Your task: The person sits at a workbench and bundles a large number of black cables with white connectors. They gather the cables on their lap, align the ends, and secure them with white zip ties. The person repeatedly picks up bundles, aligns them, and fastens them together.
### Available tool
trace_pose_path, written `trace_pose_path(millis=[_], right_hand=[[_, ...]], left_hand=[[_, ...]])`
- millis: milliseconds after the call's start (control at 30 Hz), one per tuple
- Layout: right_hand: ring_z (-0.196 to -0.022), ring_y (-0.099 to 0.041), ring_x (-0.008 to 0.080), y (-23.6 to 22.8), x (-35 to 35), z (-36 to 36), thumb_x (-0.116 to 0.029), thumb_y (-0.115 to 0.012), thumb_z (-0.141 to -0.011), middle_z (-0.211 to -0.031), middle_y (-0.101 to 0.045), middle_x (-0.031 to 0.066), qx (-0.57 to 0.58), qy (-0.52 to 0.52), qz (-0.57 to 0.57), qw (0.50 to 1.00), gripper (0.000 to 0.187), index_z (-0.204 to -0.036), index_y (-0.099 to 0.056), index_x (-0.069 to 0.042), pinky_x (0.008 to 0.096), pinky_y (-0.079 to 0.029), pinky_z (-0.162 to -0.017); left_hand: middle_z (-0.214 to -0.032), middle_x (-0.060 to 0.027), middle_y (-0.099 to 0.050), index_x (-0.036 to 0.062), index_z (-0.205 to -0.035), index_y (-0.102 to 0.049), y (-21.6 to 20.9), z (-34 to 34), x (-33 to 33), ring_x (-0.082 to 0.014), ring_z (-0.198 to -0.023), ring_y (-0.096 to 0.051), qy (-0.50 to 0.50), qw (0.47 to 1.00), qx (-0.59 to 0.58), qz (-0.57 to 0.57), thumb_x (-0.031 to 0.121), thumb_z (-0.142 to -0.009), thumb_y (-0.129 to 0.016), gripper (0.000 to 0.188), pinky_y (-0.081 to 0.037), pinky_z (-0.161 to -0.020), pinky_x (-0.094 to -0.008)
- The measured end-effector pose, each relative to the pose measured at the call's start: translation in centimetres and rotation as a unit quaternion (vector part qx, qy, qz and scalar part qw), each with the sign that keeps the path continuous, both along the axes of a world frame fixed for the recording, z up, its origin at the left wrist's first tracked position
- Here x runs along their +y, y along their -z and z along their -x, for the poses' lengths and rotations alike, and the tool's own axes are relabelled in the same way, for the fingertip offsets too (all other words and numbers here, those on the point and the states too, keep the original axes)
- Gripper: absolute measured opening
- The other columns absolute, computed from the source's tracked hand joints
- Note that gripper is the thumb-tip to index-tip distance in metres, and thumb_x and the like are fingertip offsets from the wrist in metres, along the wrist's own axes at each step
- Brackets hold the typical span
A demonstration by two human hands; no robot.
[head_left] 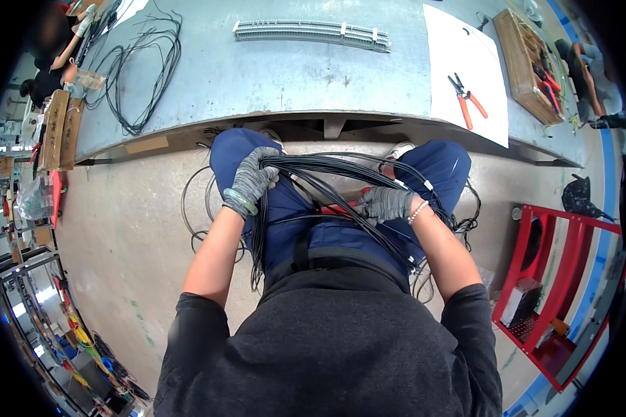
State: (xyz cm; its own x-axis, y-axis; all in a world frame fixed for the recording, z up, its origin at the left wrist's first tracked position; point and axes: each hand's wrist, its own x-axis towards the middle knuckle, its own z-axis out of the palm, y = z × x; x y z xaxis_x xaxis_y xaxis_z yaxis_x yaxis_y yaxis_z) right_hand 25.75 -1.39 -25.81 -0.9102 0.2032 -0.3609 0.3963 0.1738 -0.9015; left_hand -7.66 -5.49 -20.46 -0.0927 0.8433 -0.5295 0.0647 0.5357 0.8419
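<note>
A thick bundle of black cables (320, 165) lies across my lap, its strands hanging down on both sides of my legs. My left hand (254, 177), in a grey knit glove, is wrapped round the bundle at its left bend. Near my right thigh, my gloved right hand (386, 205) has its fingers curled in beside the lower strands. What sits in those fingers is partly hidden. Something red (337, 208) shows by its fingertips, under the cables. Small white labels (428, 185) are on some cables at the right.
On the metal workbench (209, 76) ahead lie a row of grey terminal blocks (313, 33), loose black cable coils (146, 69) and red-handled wire strippers (467, 101) on white paper. A wooden tool box (528, 66) stands right. A red cart (556, 292) is beside me. Other people sit farther off.
</note>
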Motion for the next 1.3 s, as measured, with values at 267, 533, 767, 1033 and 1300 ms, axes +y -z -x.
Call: trace_pose_path(millis=[267,533,767,1033,1300], right_hand=[[-0.047,-0.055,0.0166,3.9,0.1,2.3,-0.042,-0.051,-0.093,-0.066,-0.063,0.0075,-0.244,0.215,0.031,0.945,0.04,-0.088,-0.065,-0.005,0.0325,-0.046,-0.044],[-0.062,-0.062,0.0159,14.5,-1.3,0.8,-0.026,-0.045,-0.096,-0.074,-0.064,0.007,-0.191,0.196,-0.223,0.936,0.027,-0.091,-0.061,-0.004,0.0282,-0.048,-0.052],[-0.073,-0.067,0.0229,1.8,-1.4,5.5,-0.025,-0.046,-0.096,-0.085,-0.07,0.0096,-0.122,0.212,-0.054,0.968,0.032,-0.096,-0.07,-0.003,0.0312,-0.052,-0.069],[-0.083,-0.066,0.015,-5.5,0.2,3.8,-0.032,-0.057,-0.092,-0.1,-0.067,0.0111,0.033,0.192,0.378,0.905,0.041,-0.122,-0.058,-0.004,0.0256,-0.055,-0.064],[-0.11,-0.057,0.0264,-9.4,-2.1,3.4,-0.034,-0.066,-0.08,-0.123,-0.059,0.0138,0.039,0.215,-0.019,0.976,0.061,-0.133,-0.049,-0.009,0.0314,-0.042,-0.098]], left_hand=[[-0.079,-0.0013,-0.059,0.004,-0.112,-0.056,0.1,0.2,0.1,-0.0078,-0.062,-0.054,0.014,1.0,-0.005,-0.018,-0.006,-0.084,-0.055,0.031,-0.049,-0.053,-0.0217],[-0.079,-0.0039,-0.058,0.0016,-0.118,-0.054,-0.1,0.3,0.1,-0.0092,-0.059,-0.053,0.02,0.999,-0.026,-0.032,-0.005,-0.083,-0.056,0.036,-0.047,-0.052,-0.0222],[-0.08,-0.0019,-0.059,0.0042,-0.114,-0.055,0.3,0.5,-0.2,-0.0083,-0.061,-0.054,0.005,1.0,-0.017,-0.025,-0.005,-0.084,-0.056,0.032,-0.048,-0.052,-0.0215],[-0.08,-0.0031,-0.059,0.0024,-0.115,-0.054,-0.1,-0.1,0.3,-0.0092,-0.061,-0.054,0.008,1.0,-0.002,-0.005,-0.007,-0.083,-0.055,0.033,-0.049,-0.053,-0.022],[-0.079,-0.0013,-0.058,0.005,-0.114,-0.054,0.4,-0.3,0.3,-0.0082,-0.06,-0.054,0.005,1.0,0.016,0.006,-0.005,-0.085,-0.055,0.031,-0.049,-0.053,-0.0216]])
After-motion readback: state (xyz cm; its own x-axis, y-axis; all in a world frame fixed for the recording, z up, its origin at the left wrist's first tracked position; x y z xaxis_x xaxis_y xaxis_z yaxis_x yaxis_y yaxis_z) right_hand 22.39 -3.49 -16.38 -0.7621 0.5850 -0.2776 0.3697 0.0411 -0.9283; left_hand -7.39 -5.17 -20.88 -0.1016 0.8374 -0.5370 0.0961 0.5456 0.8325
